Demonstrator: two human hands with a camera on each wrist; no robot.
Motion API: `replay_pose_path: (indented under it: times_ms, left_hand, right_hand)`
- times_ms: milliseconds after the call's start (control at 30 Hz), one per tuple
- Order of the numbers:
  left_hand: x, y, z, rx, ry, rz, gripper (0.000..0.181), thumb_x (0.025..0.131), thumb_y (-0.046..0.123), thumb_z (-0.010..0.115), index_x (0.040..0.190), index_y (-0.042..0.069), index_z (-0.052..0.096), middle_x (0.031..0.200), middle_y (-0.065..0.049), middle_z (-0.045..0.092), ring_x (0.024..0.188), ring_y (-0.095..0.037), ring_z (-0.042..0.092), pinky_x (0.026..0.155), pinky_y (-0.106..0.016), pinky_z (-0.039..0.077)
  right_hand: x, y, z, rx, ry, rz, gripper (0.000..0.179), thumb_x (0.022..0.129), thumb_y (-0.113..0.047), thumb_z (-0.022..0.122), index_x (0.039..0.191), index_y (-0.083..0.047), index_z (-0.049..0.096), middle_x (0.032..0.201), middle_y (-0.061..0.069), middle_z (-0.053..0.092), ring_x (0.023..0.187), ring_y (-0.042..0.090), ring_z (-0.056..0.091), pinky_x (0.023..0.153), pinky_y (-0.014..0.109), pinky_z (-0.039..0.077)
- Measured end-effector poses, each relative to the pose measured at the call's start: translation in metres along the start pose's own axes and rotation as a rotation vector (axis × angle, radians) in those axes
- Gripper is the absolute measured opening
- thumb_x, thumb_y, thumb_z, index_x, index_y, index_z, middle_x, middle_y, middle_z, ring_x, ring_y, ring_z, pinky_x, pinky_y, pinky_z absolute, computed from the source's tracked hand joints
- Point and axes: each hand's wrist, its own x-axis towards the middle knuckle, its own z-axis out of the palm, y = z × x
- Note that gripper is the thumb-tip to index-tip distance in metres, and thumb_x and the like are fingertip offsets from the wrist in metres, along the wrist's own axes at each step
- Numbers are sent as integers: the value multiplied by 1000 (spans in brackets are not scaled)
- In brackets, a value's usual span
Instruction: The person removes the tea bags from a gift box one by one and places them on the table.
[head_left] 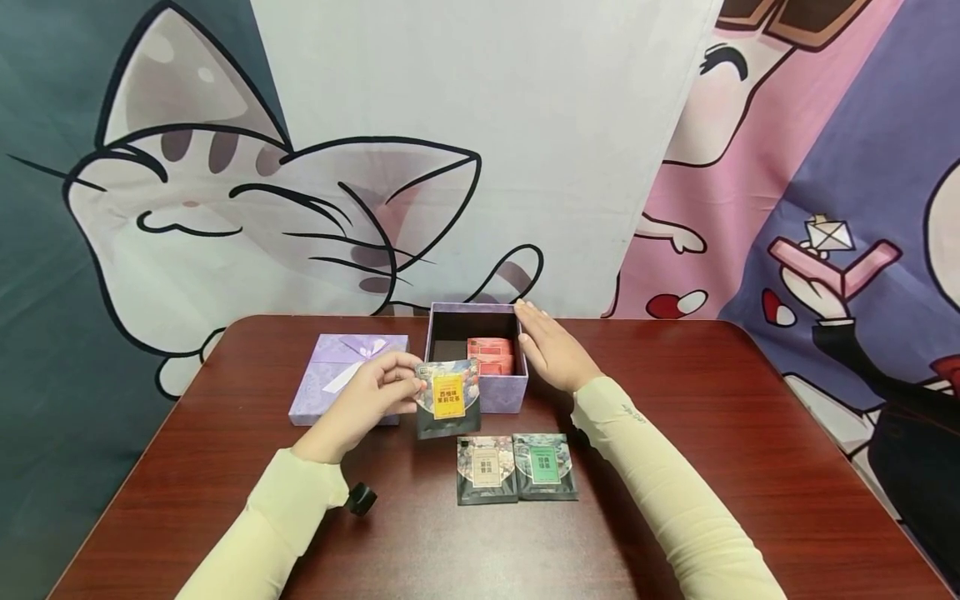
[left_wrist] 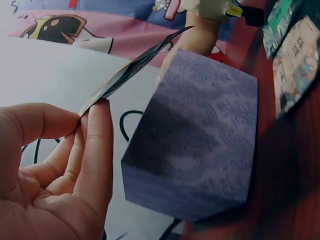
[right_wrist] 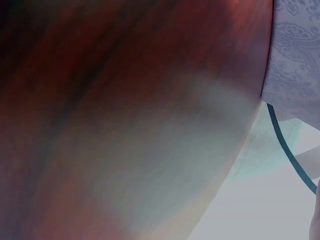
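Between its thumb and fingers, my left hand (head_left: 367, 400) pinches a dark tea sachet (head_left: 448, 400) with a yellow label, in front of an open purple box (head_left: 502, 393). In the left wrist view, the sachet (left_wrist: 131, 71) is seen nearly edge-on, apart from the box (left_wrist: 200, 115). My right hand (head_left: 553, 348) rests its extended fingers along the right side of the box. Red packets (head_left: 491, 357) sit inside, toward the right of the dark interior. Two sachets lie side by side nearer me: one with a beige label (head_left: 486, 469), one with a green label (head_left: 545, 465).
A purple lid (head_left: 318, 390) with a ribbon bow lies left of the box, partly behind my left hand. Everything stands on a reddish-brown table (head_left: 405, 550). Behind its far edge hangs a cartoon-printed cloth (head_left: 585, 167).
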Motion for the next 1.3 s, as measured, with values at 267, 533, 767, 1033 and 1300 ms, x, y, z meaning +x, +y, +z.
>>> replay_pose_path:
  times_ms: [267,533,767,1033,1300]
  left_hand:
    - [-9,-18,-14,-28,-109,-120,29,99,5,59,123,-8,51,96,-4,66,89,-11,62,77,-25,59]
    - [-15,-33,-26,11,-222,-150,24,97,1,59,116,-10,50,90,-6,65,89,-14,64,80,-32,60]
    - [-19,-36,-32,79,-292,-187,18,93,-1,58,109,-7,52,87,-7,65,79,-14,63,77,-32,61]
    - [-22,-39,-30,104,-324,-226,16,90,-3,55,105,-7,53,85,-7,66,78,-14,64,74,-32,61]
    - [-21,-44,-29,93,-301,-280,15,90,-2,59,103,-7,54,81,-9,65,73,-13,66,69,-29,61]
  right_hand:
    - [0,1,2,4,4,5,56,107,-25,37,155,4,32,161,19,32,151,33,26,124,43,17]
    - [-1,0,3,10,-1,13,57,107,-26,37,155,3,32,162,19,32,151,33,26,124,44,17]
    - [-1,1,2,9,8,10,57,107,-26,37,155,3,32,161,19,32,151,32,26,124,45,18]
    - [0,-1,2,17,3,15,57,107,-26,37,156,3,31,162,18,31,151,32,26,124,42,16]
    - [0,-1,1,12,16,-2,56,107,-24,39,155,4,32,161,20,33,149,36,29,123,45,19]
